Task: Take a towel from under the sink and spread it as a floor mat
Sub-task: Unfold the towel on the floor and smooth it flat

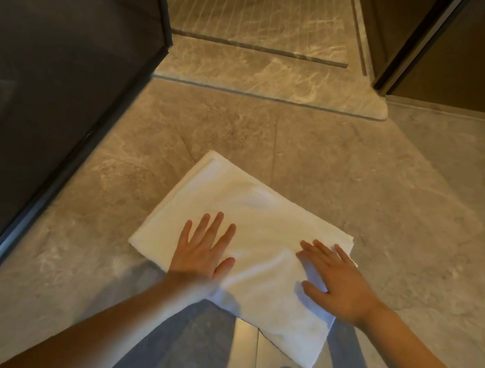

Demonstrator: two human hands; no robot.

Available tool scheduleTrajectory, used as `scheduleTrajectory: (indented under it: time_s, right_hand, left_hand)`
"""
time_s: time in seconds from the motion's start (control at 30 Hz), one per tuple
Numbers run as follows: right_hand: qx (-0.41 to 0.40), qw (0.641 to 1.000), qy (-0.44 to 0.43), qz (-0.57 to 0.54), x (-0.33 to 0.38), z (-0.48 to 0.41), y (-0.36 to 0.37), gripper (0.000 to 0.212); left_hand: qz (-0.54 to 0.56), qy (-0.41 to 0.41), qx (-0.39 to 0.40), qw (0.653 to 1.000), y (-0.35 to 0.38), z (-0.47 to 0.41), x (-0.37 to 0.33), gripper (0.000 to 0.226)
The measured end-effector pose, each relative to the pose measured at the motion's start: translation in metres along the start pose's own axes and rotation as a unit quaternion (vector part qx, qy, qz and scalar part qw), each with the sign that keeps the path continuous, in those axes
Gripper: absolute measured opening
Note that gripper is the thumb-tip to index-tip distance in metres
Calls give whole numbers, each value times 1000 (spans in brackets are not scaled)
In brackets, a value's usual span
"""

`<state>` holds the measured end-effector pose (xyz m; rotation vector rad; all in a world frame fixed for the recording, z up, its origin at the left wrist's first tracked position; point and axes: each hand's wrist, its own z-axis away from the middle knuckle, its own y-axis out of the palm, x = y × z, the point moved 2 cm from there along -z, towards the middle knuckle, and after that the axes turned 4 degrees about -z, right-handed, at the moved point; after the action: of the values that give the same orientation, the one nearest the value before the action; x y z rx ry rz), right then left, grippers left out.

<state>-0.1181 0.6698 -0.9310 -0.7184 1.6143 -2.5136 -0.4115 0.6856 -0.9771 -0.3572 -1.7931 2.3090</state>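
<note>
Two hands flat, left hand (204, 249), right hand (335, 280), fingers spread, atop white towel (250, 207)

The towel (256, 218) lies flat on the floor (409, 195), under both hands. The left hand (203, 249) rests on its near left part, the right hand (332, 279) on its right edge. A glass panel (45, 70) stands left of the left hand; a threshold (268, 82) lies beyond the towel.

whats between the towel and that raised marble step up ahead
Nothing. In the head view, only bare grey floor tile separates the white towel from the marble step. Both hands lie flat on the towel's near part.
</note>
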Motion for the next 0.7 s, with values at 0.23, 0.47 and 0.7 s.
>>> scheduleTrajectory:
  time_s: [0.23,0.47,0.7]
  right_hand:
    - [-129,989,77,-11,56,-24,13,59]
    - [-110,989,93,35,85,-52,55,58]
    - [-138,980,142,18,30,-31,50,60]
  left_hand:
    - [31,-8,-46,998,-21,47,-59,69]
    - [9,80,-41,996,-7,2,-25,59]
    - [72,31,-114,990,7,14,28,63]
